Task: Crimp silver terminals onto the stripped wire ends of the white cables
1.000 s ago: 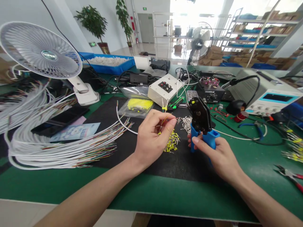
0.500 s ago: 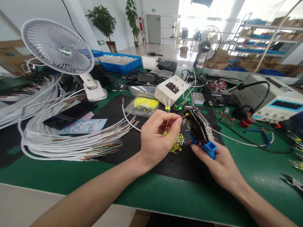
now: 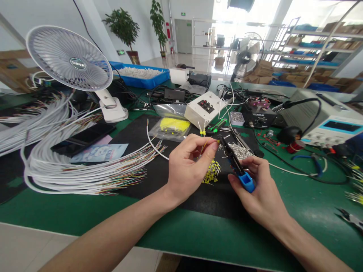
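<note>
My left hand (image 3: pixel 188 164) is closed in a pinch on a thin wire with a yellow ferrule (image 3: pixel 204 143) at its end, held against the jaws of a crimping tool (image 3: pixel 235 161). My right hand (image 3: pixel 259 192) grips that tool's blue handles, its black head pointing up and left toward my left fingertips. Under both hands lies a black mat (image 3: pixel 159 177) with a small heap of yellow ferrules (image 3: pixel 211 174) and a pile of silver metal terminals (image 3: pixel 239 150).
Left: white cable bundles with coloured wire ends (image 3: pixel 85 172), a desk fan (image 3: pixel 69 58) and a phone (image 3: pixel 82 138). Behind: a bag of yellow parts (image 3: pixel 170 126), a white switch box (image 3: pixel 205 107), a blue tray (image 3: pixel 141 75). Right: soldering station (image 3: pixel 259 119), power supply (image 3: pixel 326 121), pliers (image 3: pixel 350 219).
The crimping tool has tilted from upright to leaning left, its head brought to the wire end in my left hand. My right fingers have wrapped further round the handles.
</note>
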Action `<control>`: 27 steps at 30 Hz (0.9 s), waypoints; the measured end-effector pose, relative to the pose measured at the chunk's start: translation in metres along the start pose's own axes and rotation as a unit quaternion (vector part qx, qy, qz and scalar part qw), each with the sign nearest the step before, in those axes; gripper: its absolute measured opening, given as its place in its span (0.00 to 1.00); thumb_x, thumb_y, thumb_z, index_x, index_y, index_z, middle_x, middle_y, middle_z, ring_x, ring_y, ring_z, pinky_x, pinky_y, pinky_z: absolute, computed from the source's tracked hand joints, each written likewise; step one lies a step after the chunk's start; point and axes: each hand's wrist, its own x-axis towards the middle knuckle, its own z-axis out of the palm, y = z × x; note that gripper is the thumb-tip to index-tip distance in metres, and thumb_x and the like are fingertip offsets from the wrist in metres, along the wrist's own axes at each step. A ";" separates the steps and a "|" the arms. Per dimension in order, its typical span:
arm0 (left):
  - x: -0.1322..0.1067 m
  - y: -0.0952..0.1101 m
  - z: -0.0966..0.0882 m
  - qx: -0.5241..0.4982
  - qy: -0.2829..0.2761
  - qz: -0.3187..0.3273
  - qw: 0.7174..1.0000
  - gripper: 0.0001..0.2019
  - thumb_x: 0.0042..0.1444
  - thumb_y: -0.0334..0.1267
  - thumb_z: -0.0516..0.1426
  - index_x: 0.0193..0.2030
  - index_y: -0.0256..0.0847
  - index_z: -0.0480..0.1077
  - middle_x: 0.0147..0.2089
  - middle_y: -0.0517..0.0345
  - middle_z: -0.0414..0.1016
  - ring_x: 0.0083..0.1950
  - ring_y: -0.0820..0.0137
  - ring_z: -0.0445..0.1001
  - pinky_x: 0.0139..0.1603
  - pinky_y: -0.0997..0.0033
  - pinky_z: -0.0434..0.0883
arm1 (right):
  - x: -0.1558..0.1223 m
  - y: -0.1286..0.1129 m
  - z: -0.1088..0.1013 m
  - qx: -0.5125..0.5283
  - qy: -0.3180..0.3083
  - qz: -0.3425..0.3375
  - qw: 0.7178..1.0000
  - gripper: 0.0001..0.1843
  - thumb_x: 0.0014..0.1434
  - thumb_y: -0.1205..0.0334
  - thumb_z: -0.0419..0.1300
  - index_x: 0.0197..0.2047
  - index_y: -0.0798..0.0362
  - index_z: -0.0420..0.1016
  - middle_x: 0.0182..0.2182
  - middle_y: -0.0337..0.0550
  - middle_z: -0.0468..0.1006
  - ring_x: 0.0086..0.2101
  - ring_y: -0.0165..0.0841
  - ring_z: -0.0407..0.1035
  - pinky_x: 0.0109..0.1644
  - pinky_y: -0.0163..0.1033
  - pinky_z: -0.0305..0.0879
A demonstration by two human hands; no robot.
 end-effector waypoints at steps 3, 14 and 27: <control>0.000 0.000 0.000 -0.047 -0.015 -0.034 0.998 0.05 0.63 0.39 0.63 0.43 0.43 0.79 0.38 0.55 0.76 0.37 0.69 0.74 0.32 0.71 0.70 | 0.005 0.004 -0.004 -0.099 0.012 -0.077 0.992 0.35 0.57 0.61 0.65 0.65 0.46 0.58 0.56 0.52 0.73 0.54 0.48 0.70 0.57 0.54 0.67; -0.001 0.002 -0.001 -0.094 -0.054 -0.049 0.993 0.05 0.62 0.39 0.64 0.42 0.44 0.80 0.36 0.57 0.77 0.33 0.73 0.72 0.28 0.73 0.68 | 0.014 0.009 -0.011 -0.217 0.037 -0.116 0.969 0.38 0.49 0.70 0.59 0.64 0.49 0.60 0.54 0.53 0.73 0.53 0.51 0.70 0.55 0.55 0.69; 0.000 0.002 -0.002 -0.106 -0.054 -0.037 0.992 0.03 0.62 0.35 0.64 0.42 0.43 0.80 0.34 0.58 0.75 0.32 0.74 0.72 0.29 0.73 0.68 | 0.018 0.014 -0.010 -0.265 0.059 -0.154 0.950 0.33 0.47 0.69 0.60 0.59 0.52 0.64 0.48 0.52 0.75 0.47 0.49 0.72 0.51 0.50 0.71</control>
